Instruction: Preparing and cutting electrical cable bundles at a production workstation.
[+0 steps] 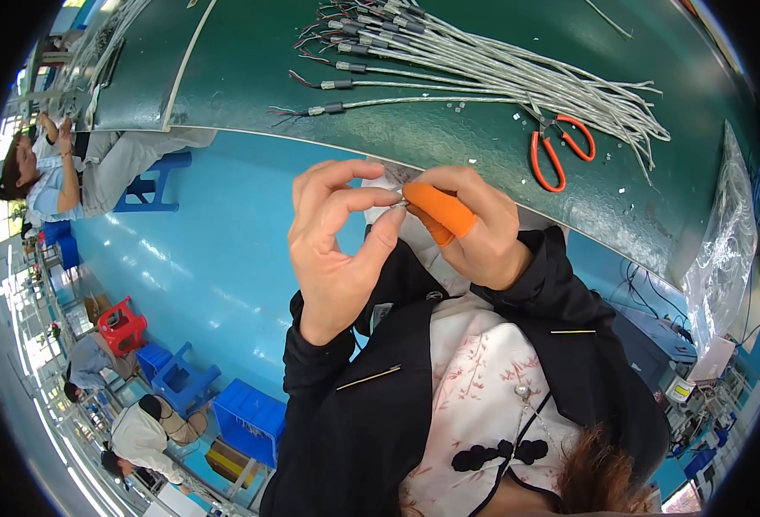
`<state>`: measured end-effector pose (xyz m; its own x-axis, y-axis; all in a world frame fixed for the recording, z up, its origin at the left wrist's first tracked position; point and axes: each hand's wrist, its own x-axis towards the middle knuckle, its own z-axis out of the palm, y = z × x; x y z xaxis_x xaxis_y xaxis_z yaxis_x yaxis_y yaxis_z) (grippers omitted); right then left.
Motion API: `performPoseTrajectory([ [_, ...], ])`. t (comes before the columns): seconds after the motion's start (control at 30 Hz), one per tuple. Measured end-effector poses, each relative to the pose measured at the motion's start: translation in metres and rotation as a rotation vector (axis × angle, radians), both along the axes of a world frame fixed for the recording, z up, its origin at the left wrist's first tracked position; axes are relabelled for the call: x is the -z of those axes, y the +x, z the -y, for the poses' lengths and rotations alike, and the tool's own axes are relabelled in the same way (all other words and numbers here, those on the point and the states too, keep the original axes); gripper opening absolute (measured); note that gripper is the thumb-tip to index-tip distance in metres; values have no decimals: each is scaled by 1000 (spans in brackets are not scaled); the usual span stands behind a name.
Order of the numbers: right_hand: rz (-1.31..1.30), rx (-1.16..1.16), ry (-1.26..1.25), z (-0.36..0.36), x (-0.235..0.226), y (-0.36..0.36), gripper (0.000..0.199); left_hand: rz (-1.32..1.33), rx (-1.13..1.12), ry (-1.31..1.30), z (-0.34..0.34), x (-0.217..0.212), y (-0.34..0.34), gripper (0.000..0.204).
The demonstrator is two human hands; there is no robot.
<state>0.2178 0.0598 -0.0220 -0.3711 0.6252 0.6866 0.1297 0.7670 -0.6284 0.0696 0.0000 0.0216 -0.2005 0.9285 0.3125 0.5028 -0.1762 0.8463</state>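
Note:
Both hands meet in front of my chest, just off the near edge of the green table. My left hand [337,233] pinches with thumb and forefinger, its other fingers curled apart. Orange finger cots cover the thumb and forefinger of my right hand [474,222], which pinches at the same spot. Between the fingertips shows a small, pale, shiny bit, too small to name. Beyond the hands lies a bundle of silvery braided cables [518,73], with dark sleeves and thin stripped wires at their left ends. Orange-handled cutters [552,148] rest open beside the cables.
Small clippings dot the green table [242,52]. A clear plastic bag [722,233] hangs over the table's right side. At left, a person [52,177] sits at the same row of tables. Lower left are a blue crate [249,420], blue stools [183,379], a red stool [122,326] and other people.

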Motion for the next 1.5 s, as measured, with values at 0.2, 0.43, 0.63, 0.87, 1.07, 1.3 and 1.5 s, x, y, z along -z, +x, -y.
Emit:
performPoseTrajectory([
  [0.2, 30, -5, -4, -6, 4, 4, 25, -537, -75, 321, -9, 8, 8, 23],
  [0.43, -257, -421, -1136, -15, -12, 23, 12, -840, 80, 500, -22, 7, 7, 27],
  [0.63, -340, -539, -1364, -23, -10, 30, 12, -499, 196, 389, -26, 6, 6, 24],
  [0.87, -378, -489, -1325, -19, -13, 24, 11, 201, 39, 119, -14, 8, 6, 24],
  [1.07, -279, -326, -938, -12, -13, 16, 12, 200, 106, 56, -15, 6, 4, 29],
  [1.3, -100, -160, -415, -9, -7, 10, 16, 51, 87, 65, -15, 6, 0, 24],
  [1.5, -67, -129, -325, -8, -7, 8, 17, 22, 98, 118, -16, 14, -3, 21],
])
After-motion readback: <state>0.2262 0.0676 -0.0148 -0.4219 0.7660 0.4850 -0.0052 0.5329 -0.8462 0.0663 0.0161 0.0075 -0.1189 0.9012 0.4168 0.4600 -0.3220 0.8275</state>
